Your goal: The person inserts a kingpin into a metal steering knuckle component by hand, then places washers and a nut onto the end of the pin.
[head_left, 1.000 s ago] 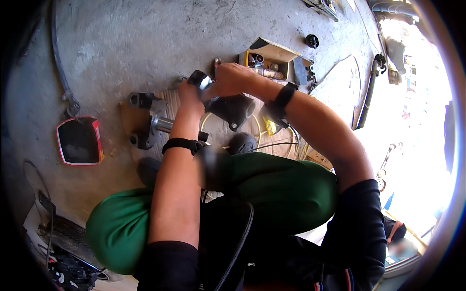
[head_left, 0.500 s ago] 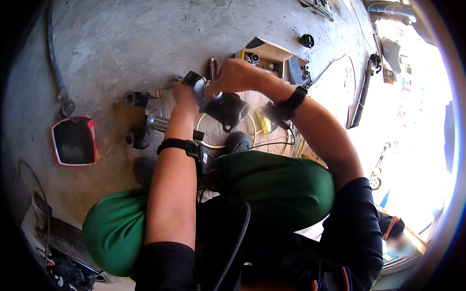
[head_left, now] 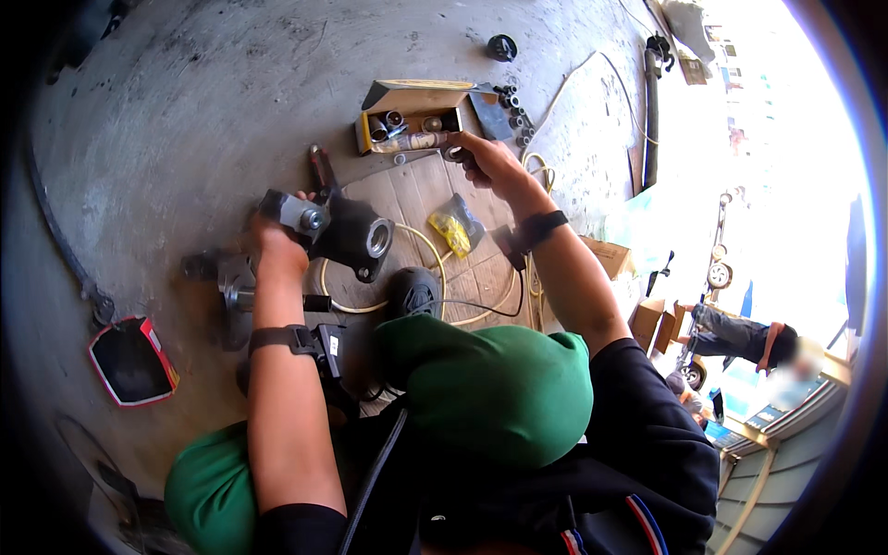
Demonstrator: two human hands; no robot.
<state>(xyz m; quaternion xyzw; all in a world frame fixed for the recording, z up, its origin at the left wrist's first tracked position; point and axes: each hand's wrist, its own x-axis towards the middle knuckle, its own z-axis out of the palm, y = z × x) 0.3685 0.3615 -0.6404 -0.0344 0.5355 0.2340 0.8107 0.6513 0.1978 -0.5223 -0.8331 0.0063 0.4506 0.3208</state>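
Observation:
My left hand (head_left: 277,239) is wrapped round the grey end block of a dark cast-metal part (head_left: 347,231). A round bolt or pin head (head_left: 313,219) shows in the block's face, and a wide bore opens at the casting's right. Most of my left fingers are hidden behind the block. To the right and farther off, my right hand (head_left: 499,171) is beside an open cardboard box (head_left: 363,139) of round metal pieces. A small dark metal ring (head_left: 454,154) appears pinched in its fingers. A red-handled tool (head_left: 321,168) lies behind the casting.
Flattened cardboard (head_left: 398,190) covers the floor under a yellow packet (head_left: 450,233) and a pale looped cable (head_left: 435,254). Another metal part with a shaft (head_left: 242,298) lies left of my forearm. A red-edged black tray (head_left: 134,361) sits farther left; small black sockets (head_left: 515,116) stand beyond the box.
My right hand has left the bolt on the casting and moved right to the cardboard box. My left hand still holds the casting. The whole view has shifted and turned.

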